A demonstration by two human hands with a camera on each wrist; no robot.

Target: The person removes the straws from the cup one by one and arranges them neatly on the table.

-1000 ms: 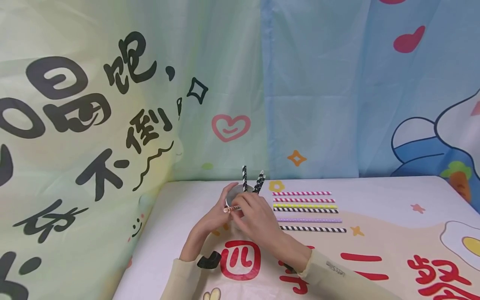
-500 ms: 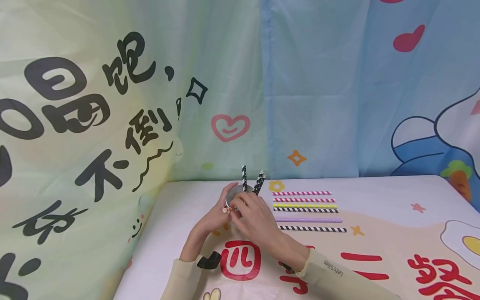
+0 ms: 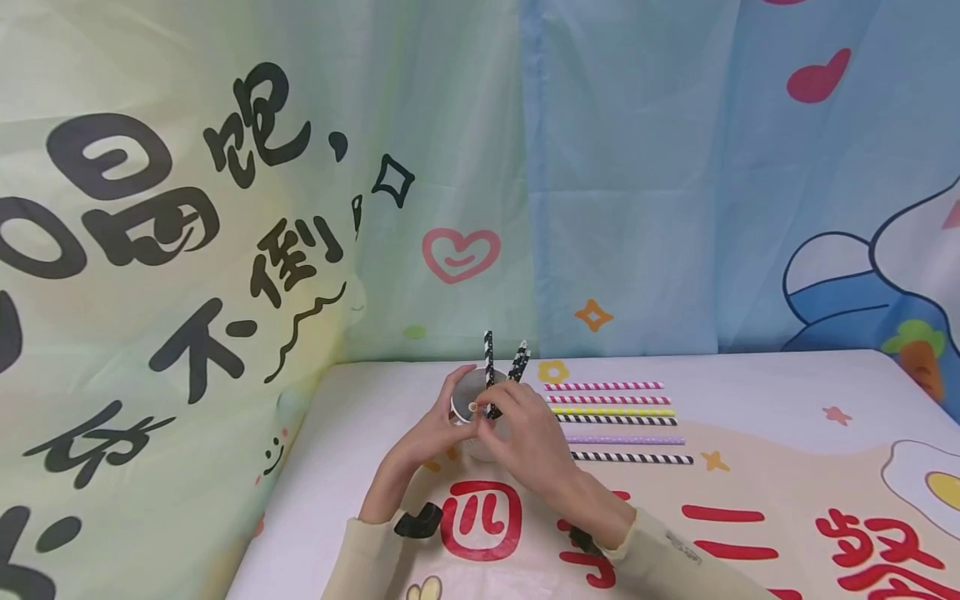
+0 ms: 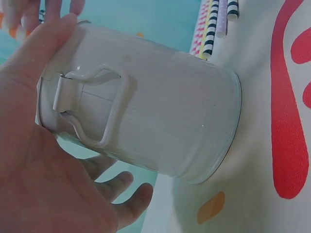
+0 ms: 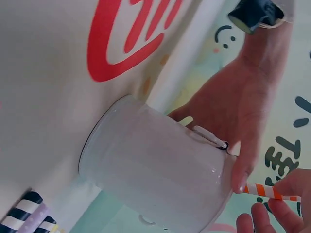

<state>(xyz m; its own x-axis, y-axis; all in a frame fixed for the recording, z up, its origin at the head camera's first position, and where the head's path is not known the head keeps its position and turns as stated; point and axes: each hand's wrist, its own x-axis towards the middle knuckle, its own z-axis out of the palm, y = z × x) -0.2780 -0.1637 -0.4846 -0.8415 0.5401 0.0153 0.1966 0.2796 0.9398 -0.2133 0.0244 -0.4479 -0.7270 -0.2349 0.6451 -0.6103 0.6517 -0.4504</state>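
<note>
My left hand (image 3: 429, 432) holds a white bucket (image 4: 160, 109) with a side handle; in the left wrist view its thumb lies at the rim and its fingers reach around the far side. Black patterned straws (image 3: 519, 360) stand in the bucket and lean against its far rim. At the bucket's mouth, my right hand (image 3: 527, 433) pinches an orange-and-white striped straw (image 5: 262, 191) between thumb and fingers. The head view shows one open end of that straw over the mouth; its lower part is hidden there.
Right of the bucket, several paper straws lie in a rough row: pink striped (image 3: 603, 386), yellow (image 3: 611, 412), purple (image 3: 626, 440) and black striped (image 3: 633, 457). A printed cloth (image 3: 795, 483) covers the table. A curtain (image 3: 622, 167) hangs behind it.
The orange striped straw has swung from lying sideways across the near rim to pointing its end upward over the mouth. My right hand has shifted slightly right; the left stays still.
</note>
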